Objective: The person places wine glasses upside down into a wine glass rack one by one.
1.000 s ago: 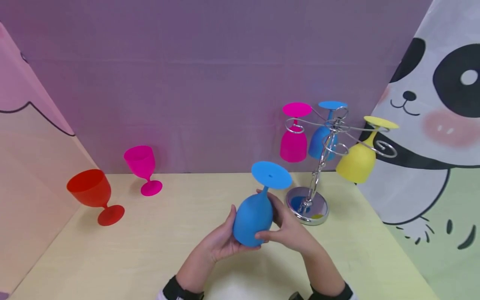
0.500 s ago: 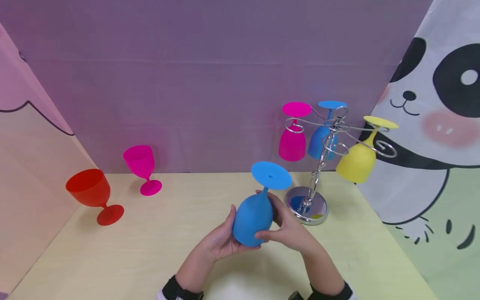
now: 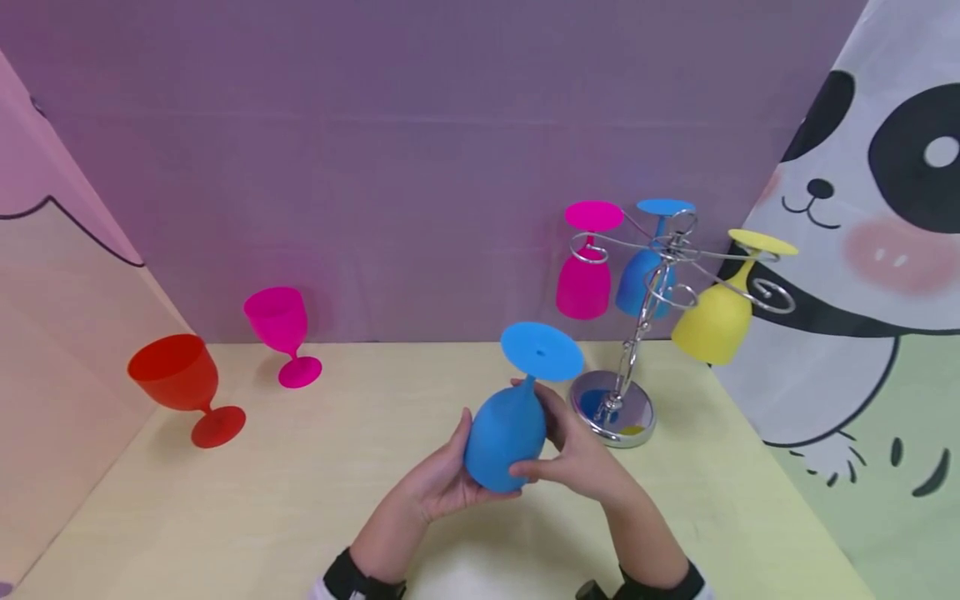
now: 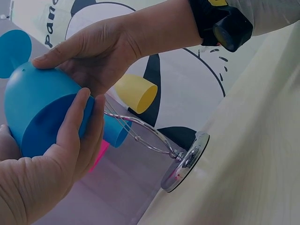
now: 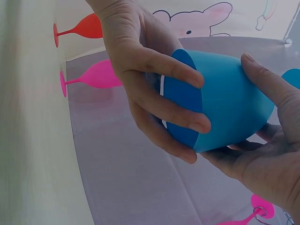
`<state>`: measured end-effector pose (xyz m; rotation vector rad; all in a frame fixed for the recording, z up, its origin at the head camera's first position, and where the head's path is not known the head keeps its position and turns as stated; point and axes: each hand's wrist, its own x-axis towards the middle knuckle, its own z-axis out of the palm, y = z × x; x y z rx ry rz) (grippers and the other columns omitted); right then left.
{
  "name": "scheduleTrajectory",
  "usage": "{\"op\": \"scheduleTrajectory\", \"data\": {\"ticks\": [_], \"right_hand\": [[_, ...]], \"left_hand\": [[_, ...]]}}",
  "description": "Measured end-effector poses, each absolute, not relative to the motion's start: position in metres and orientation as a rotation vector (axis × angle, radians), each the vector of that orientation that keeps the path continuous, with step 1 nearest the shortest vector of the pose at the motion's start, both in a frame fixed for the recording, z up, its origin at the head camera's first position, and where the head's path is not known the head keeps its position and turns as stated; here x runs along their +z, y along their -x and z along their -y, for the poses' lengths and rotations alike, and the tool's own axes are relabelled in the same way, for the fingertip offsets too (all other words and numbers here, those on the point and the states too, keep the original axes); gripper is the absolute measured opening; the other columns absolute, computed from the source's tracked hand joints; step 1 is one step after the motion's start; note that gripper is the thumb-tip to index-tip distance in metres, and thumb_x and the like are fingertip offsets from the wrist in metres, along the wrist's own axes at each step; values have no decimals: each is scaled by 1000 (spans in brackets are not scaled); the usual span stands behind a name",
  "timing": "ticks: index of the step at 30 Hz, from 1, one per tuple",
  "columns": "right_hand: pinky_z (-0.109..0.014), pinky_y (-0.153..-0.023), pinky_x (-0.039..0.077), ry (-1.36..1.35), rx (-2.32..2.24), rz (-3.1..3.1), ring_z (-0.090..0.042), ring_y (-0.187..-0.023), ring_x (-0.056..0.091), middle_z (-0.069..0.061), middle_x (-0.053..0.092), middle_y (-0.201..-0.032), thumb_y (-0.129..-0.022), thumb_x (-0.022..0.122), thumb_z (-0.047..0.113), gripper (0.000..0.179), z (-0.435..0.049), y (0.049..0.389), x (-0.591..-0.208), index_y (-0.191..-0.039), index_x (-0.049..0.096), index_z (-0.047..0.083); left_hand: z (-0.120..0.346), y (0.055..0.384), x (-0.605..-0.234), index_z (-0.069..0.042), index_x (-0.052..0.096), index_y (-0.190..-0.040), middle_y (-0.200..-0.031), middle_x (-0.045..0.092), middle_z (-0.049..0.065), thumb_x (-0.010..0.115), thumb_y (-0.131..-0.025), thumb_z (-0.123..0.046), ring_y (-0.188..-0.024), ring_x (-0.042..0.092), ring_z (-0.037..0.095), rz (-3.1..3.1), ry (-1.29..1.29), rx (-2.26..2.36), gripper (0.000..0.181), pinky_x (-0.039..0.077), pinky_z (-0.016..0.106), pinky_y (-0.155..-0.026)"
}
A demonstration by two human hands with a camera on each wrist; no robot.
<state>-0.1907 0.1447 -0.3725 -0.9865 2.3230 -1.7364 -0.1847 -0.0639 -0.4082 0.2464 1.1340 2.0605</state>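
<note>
A red cup (image 3: 174, 375) stands on its foot on the left side of the pale table (image 3: 337, 467). To its right and a bit farther back, a pink cup (image 3: 277, 321) stands on its foot, near the purple wall (image 3: 420, 208).

Next comes the left hand (image 3: 450, 483), on the near side. It holds the left of a blue cup (image 3: 498, 442), with its fingers bent round the rim. The blue cup is upside down in the air, above the table, between both hands. Its round foot points up and tips a little to the right. The right hand (image 3: 585, 462) holds the other side, thumb in front and fingers round the back.

Farther back stands a shiny metal rack (image 3: 637, 408). Three cups hang upside down on it: a hanging pink cup (image 3: 583, 287) on the left, another blue cup (image 3: 634, 275) behind the pole, and a yellow cup (image 3: 712, 325) on the right. At the far right is a big panda picture (image 3: 832, 250).
</note>
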Motion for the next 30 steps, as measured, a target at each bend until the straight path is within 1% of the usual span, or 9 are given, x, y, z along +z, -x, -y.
{"op": "scheduleTrajectory", "data": {"ticks": [5,8,10,12,15,18,21,25,30], "right_hand": [[-64,-103,38,950,-1726,-2358,-46,-133,41,-18,36,-150,-77,82,16,88,-145,190,-371,-148,31,9],[-65,-102,39,944,-1716,-2382,-46,-131,42,-19,37,-149,-78,82,19,87,-145,190,-371,-148,32,10],[-65,-102,39,946,-1713,-2392,-47,-131,43,-20,38,-148,-78,82,19,86,-145,190,-372,-148,32,10],[-65,-102,39,943,-1713,-2406,-47,-131,43,-20,38,-148,-78,82,18,87,-145,190,-372,-148,32,8],[-64,-103,38,921,-1723,-2429,-47,-132,42,-20,37,-149,-78,81,16,89,-147,190,-372,-149,29,4],[-64,-104,37,885,-1746,-2458,-48,-133,40,-20,37,-150,-77,82,15,91,-150,191,-370,-149,27,1],[-65,-103,38,857,-1763,-2475,-49,-133,40,-20,38,-150,-77,82,16,91,-154,192,-369,-149,27,2],[-64,-101,41,838,-1764,-2489,-50,-132,41,-20,38,-150,-78,81,16,90,-159,194,-368,-150,27,5],[-63,-99,43,801,-1762,-2506,-49,-131,42,-17,38,-150,-79,80,15,88,-164,197,-369,-150,28,9]], "left_hand": [[65,185,-407,-19,0,-155,-149,31,26,25,-88,-75,-119,58,32,-1101,-262,2053,91,45,45,-102],[65,186,-407,-18,0,-155,-150,30,26,23,-90,-73,-122,56,34,-1098,-268,2050,88,43,47,-103],[64,185,-407,-18,0,-156,-151,28,26,20,-91,-72,-126,52,39,-1105,-272,2047,86,41,50,-104],[64,185,-407,-18,0,-156,-152,26,26,20,-92,-71,-131,46,45,-1114,-271,2048,85,39,53,-105],[65,186,-408,-16,1,-156,-154,22,26,20,-93,-70,-136,37,48,-1157,-281,2048,85,37,56,-105],[68,190,-408,-12,5,-155,-155,21,28,23,-95,-68,-136,37,47,-1228,-297,2066,85,38,57,-105],[76,195,-408,-9,8,-155,-155,22,30,24,-97,-65,-135,39,46,-1301,-317,2102,83,40,56,-103],[93,203,-407,-8,8,-155,-155,22,30,24,-98,-61,-135,40,45,-1347,-325,2180,79,44,53,-101],[118,210,-401,-11,6,-156,-157,20,27,23,-100,-58,-138,36,43,-1401,-306,2303,75,48,48,-99]]}}
